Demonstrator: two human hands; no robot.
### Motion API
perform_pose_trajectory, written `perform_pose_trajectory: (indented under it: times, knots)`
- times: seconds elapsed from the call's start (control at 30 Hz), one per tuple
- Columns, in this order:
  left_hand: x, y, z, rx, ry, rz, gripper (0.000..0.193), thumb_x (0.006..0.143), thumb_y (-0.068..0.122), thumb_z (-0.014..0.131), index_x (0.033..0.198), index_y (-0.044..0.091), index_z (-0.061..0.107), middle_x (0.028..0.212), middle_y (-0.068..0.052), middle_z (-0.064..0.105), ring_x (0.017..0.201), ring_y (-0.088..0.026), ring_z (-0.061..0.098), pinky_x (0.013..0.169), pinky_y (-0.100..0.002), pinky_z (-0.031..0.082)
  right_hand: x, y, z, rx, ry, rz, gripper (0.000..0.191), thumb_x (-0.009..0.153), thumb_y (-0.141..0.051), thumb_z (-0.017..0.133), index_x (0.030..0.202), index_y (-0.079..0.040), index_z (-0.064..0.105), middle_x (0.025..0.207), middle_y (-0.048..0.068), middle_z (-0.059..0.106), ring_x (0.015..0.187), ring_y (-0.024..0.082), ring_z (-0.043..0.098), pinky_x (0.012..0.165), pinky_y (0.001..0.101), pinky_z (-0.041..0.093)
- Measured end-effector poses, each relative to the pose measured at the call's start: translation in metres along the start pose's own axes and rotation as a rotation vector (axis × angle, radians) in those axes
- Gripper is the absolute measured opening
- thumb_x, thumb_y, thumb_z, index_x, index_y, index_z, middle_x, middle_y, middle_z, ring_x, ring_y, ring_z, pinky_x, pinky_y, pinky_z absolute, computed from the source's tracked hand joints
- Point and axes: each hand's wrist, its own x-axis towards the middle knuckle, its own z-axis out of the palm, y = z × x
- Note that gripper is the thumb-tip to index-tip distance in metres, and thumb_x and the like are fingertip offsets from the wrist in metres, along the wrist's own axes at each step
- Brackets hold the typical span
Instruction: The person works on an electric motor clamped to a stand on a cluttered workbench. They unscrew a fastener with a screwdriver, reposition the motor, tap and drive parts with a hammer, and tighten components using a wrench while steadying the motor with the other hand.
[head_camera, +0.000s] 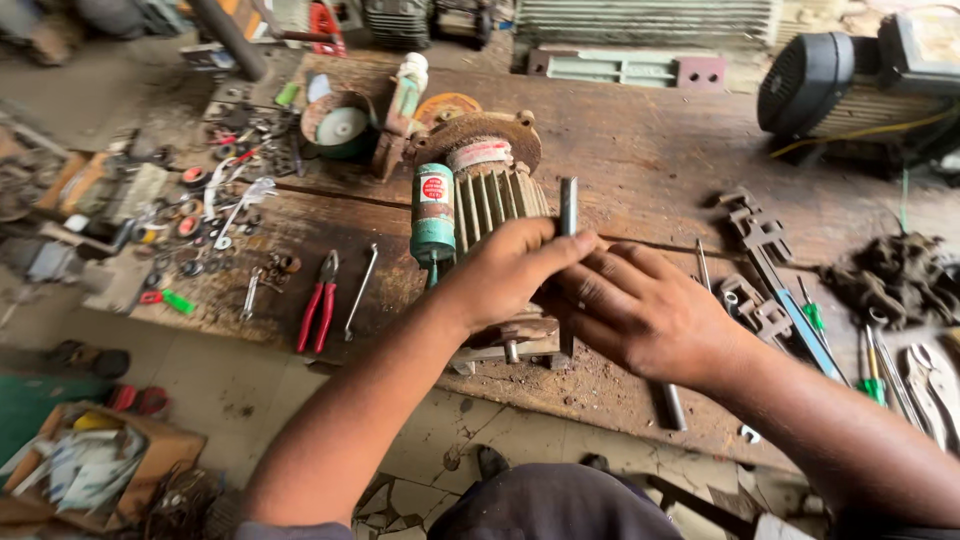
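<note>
A small finned electric motor (492, 195) with a rusty end plate lies on the wooden bench (640, 150). My left hand (510, 268) rests over its near end and pinches a grey metal rod (568, 205) that stands upright beside the motor. My right hand (640, 312) is just right of it, fingers curled against the lower part of the rod and touching my left fingers. A green cylindrical capacitor (433, 215) is fixed along the motor's left side.
Red-handled pliers (320, 300) and a thin spanner (360, 290) lie to the left. Small parts and washers (215, 190) litter the far left. A puller, screwdrivers (870, 370) and rags (895, 275) lie right. A black motor (830, 85) sits at back right. A cardboard box (90, 465) stands on the floor.
</note>
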Motion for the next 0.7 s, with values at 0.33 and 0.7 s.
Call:
perform_pose_trajectory:
  times: [0.33,0.7]
  knots:
    - [0.038,0.010,-0.004,0.802,0.261,0.078,0.035,0.099,0.033,0.067,0.082,0.004,0.060,0.067,-0.009,0.066,0.056,-0.018,0.064,0.051,-0.039,0.052,-0.132,-0.045,0.104,0.226,-0.253,1.327,0.058,0.083,-0.036,0.074,0.134,-0.011,0.060,0.123,0.018,0.066,0.098,0.039,0.069,0.078,0.0483,0.058]
    - [0.031,-0.010,-0.007,0.919,0.459,0.088,0.041,0.095,0.035,0.074,0.086,0.000,0.054,0.073,-0.021,0.065,0.071,-0.041,0.065,0.064,-0.049,0.049,-0.207,-0.039,0.192,0.390,-0.485,1.385,0.074,0.077,-0.046,0.080,0.133,-0.007,0.052,0.117,0.024,0.064,0.095,0.044,0.069,0.077,0.0514,0.057]
